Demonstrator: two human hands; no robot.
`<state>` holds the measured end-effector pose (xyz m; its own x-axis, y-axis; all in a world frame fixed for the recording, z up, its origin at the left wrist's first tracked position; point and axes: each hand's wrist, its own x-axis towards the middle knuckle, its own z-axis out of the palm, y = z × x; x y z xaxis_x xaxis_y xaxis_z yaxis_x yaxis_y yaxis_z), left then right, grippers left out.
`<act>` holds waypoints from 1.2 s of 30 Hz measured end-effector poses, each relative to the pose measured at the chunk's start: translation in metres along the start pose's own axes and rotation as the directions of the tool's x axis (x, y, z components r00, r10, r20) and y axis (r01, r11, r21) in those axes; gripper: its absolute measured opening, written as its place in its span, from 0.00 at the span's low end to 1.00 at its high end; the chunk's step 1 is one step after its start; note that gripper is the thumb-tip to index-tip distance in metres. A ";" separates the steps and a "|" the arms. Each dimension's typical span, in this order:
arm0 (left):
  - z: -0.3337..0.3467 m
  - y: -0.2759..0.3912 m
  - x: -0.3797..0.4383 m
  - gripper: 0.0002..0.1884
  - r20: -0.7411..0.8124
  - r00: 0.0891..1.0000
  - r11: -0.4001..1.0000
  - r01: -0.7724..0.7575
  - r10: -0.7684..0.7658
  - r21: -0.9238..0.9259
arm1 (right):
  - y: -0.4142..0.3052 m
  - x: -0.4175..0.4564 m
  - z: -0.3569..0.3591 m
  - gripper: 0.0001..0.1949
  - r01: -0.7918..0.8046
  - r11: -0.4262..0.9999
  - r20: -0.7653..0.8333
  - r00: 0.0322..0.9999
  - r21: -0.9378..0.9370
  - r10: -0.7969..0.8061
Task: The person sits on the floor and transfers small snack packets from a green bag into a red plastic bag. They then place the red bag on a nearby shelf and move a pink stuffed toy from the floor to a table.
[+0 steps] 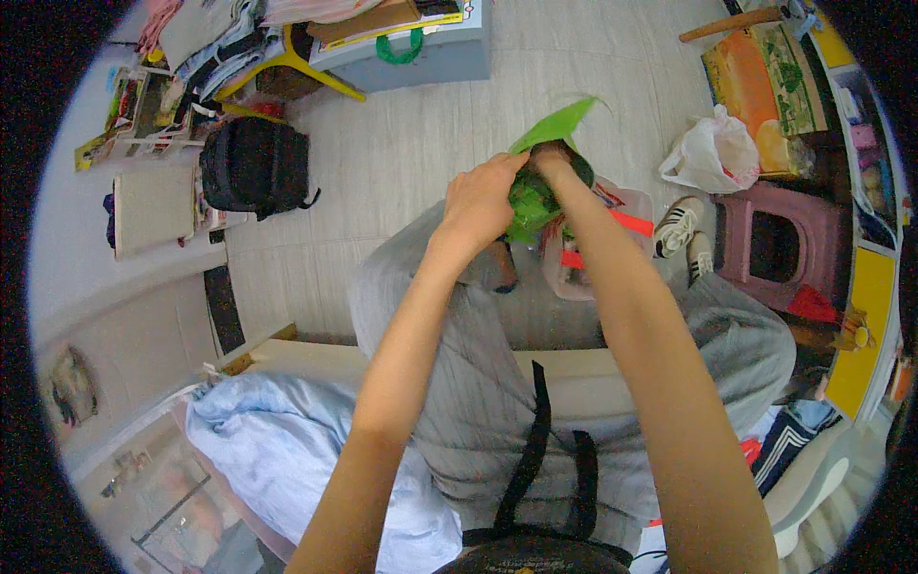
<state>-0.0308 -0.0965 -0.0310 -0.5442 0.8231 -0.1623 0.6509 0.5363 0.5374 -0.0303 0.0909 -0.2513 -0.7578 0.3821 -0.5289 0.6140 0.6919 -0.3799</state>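
Observation:
My left hand (482,195) grips the near left edge of a green plastic bag (529,212), whose bright flap points up and away. My right hand (551,159) reaches into the dark mouth of this bag. Its fingers are hidden there, so what they touch cannot be made out. Just below and to the right of the bag, a clear plastic bin (569,282) with red handles stands on the floor between my legs, partly covered by my right forearm. Inside the bin are some reddish items, too blurred to name.
A black backpack (256,166) stands on the left. A grey box (437,68) sits at the back. On the right are a white plastic bag (713,154), a pink plastic stool (782,244) and sneakers (678,226). Light blue bedding (287,430) lies beside me.

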 end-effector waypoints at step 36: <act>0.055 -0.069 0.061 0.35 -0.046 0.977 0.978 0.209 -0.210 -0.024 | -0.029 0.051 -0.020 0.26 -0.605 -0.100 0.598 0.724 0.790 0.345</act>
<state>-0.0802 -0.0735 -0.1233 -0.6921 0.6830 -0.2334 0.5101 0.6916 0.5114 -0.0911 0.1019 -0.2519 -0.2051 0.1489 -0.9674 0.5712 -0.7844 -0.2418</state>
